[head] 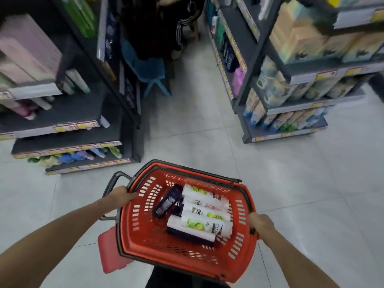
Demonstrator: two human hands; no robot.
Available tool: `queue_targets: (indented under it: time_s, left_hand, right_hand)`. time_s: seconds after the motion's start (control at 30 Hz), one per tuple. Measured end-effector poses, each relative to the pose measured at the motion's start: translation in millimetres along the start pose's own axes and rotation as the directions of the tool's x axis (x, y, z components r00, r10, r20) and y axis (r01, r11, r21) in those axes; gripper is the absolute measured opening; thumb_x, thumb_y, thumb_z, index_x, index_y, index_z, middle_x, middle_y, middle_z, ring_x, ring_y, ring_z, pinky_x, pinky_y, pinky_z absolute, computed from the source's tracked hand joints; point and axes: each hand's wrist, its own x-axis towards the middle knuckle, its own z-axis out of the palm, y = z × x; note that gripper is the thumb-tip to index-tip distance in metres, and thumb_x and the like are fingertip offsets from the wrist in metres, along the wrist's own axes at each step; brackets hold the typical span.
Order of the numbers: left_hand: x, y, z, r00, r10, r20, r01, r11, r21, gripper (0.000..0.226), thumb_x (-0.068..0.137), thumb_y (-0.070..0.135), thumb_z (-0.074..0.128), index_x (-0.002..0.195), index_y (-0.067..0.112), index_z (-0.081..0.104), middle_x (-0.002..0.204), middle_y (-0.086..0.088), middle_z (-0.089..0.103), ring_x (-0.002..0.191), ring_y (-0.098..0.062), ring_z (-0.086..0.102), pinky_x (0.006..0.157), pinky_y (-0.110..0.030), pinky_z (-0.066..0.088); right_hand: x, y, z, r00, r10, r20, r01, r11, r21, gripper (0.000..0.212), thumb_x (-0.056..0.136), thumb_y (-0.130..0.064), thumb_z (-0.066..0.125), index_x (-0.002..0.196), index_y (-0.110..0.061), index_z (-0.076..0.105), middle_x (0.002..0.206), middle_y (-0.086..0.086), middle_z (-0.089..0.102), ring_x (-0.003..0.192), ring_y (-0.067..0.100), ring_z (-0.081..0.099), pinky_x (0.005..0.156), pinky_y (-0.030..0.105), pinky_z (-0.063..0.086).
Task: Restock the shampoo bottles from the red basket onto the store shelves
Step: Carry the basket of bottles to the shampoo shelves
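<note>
While shelves (68, 121) stand at ten and two o'clock, we hold the red basket (187, 258) at six; shampoo bottles (205, 213) lie inside it, our left hand (121, 195) curled over its nine-o'clock rim, our right hand (261, 224) gripping at three.

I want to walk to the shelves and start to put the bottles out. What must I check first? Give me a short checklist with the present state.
1. Grip of the left hand on the red basket rim: ok, fingers curl over it.
2. Grip of the right hand on the opposite rim: ok.
3. The shampoo bottles lie inside, none over the rim: ok.
4. Free room on the left shelf: ok, bare boards show.
5. Aisle ahead clear: not ok, a blue chair and a person are in it.
6. Which shelf suits these bottles: cannot tell, labels blurred.
</note>
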Motion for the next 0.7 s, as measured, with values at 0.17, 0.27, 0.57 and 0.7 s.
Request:
queue_targets:
  time_s: [0.17,0.27,0.57,0.7]
  left_hand:
    - [58.8,14.4,-59.0,0.999,-0.011,0.039,0.014,0.997,-0.069,0.037,0.097,0.041,0.067,0.108,0.007,0.074,0.095,-0.009,0.078,0.085,-0.025,0.076,0.085,-0.037,0.062]
    - [84.3,30.5,-94.4,0.999,-0.034,0.040,0.038,0.994,-0.103,0.038,0.095,0.042,0.067,0.108,0.007,0.074,0.096,-0.010,0.078,0.086,-0.025,0.076,0.087,-0.039,0.062]
    - [161.5,106.1,-212.6,0.999,-0.028,0.025,0.032,0.976,-0.214,0.046,0.088,0.063,0.069,0.108,0.021,0.072,0.096,-0.005,0.080,0.083,-0.022,0.078,0.087,-0.040,0.063]
    - [209.0,138.1,-259.7,0.997,-0.080,-0.005,0.076,0.957,-0.279,0.052,0.080,0.058,0.079,0.110,0.015,0.075,0.089,-0.005,0.081,0.078,-0.024,0.079,0.083,-0.042,0.064]
  right_hand:
    - [31.1,-106.7,6.9,0.994,0.095,0.061,-0.099,0.993,0.058,0.030,0.054,-0.016,0.048,0.073,0.002,0.061,0.064,0.017,0.065,0.065,0.037,0.066,0.069,0.044,0.060]
    - [18.8,-176.0,8.4,0.997,0.045,0.059,-0.046,0.999,0.018,0.013,0.064,-0.012,0.049,0.067,-0.002,0.056,0.058,0.014,0.061,0.064,0.035,0.062,0.065,0.041,0.057]
    - [80.7,-345.1,10.9,0.992,-0.002,0.126,0.012,0.997,-0.072,0.009,0.065,-0.003,0.044,0.066,0.000,0.053,0.067,0.019,0.058,0.067,0.036,0.058,0.064,0.047,0.058]
    - [118.8,-435.8,5.2,0.983,-0.042,0.176,0.058,0.994,-0.092,0.021,0.053,-0.013,0.046,0.070,-0.004,0.054,0.067,0.019,0.063,0.070,0.037,0.064,0.072,0.053,0.062]
